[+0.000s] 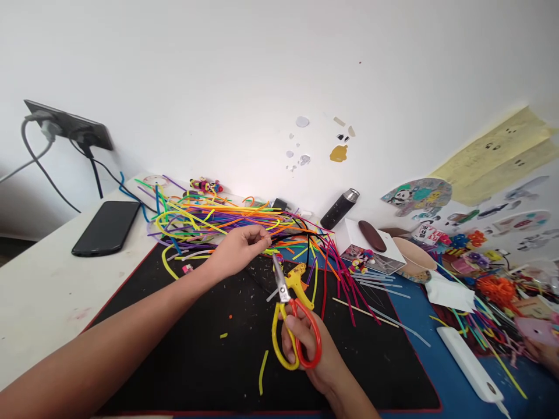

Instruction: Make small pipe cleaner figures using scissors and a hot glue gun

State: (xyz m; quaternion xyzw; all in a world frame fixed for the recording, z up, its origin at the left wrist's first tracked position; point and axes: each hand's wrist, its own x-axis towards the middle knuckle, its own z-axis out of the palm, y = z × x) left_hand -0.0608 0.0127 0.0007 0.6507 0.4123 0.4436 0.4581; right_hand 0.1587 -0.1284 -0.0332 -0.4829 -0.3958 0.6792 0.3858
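My left hand [239, 247] is closed in a pinch beside a heap of colourful pipe cleaners [236, 212]. What its fingertips hold, if anything, is too small to make out; black pipe cleaners [290, 234] lie just behind them. In my right hand [321, 355] is a pair of scissors [283, 294] with one yellow and one red handle loop. Their metal blades point up toward the left fingertips and look nearly closed. A yellow hot glue gun [299, 285] lies right beside the blades. Below, on the black mat [192, 361], rests a short yellow pipe cleaner piece [262, 372].
A black phone [106, 228] lies at the left. Along the wall stand a black thermos [340, 208] and a white box [373, 247]. At the right are a white power strip [470, 364], clear glue sticks [378, 280], and craft pieces. Part of another hand [541, 352] shows at the right edge.
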